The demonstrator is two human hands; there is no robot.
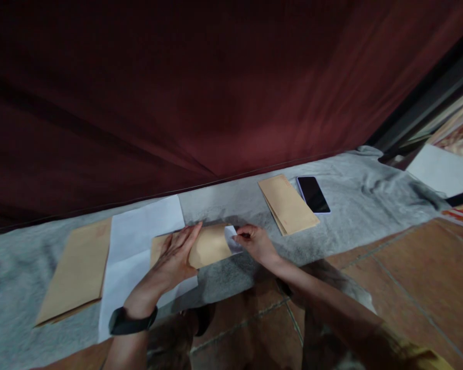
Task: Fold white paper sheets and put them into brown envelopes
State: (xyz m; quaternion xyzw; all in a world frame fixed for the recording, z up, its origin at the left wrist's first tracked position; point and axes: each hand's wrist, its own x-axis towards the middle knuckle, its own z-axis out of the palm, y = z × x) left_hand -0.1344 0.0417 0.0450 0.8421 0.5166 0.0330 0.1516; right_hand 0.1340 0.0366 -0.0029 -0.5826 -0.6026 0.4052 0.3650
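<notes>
A brown envelope (210, 247) lies in front of me, its left part over a white paper sheet. My left hand (177, 255) rests flat on it with the fingers stretched out. At the envelope's right end a piece of white paper (231, 237) sticks out. My right hand (255, 241) pinches the edge of this paper between thumb and fingers. How far the paper reaches inside the envelope is hidden.
White sheets with fold creases (129, 262) lie under and left of the envelope. Further left is a stack of brown envelopes (77, 267). More brown envelopes (287, 204) and a phone (314, 195) lie to the right on the grey cloth (355, 190). A dark red curtain (216, 103) hangs behind.
</notes>
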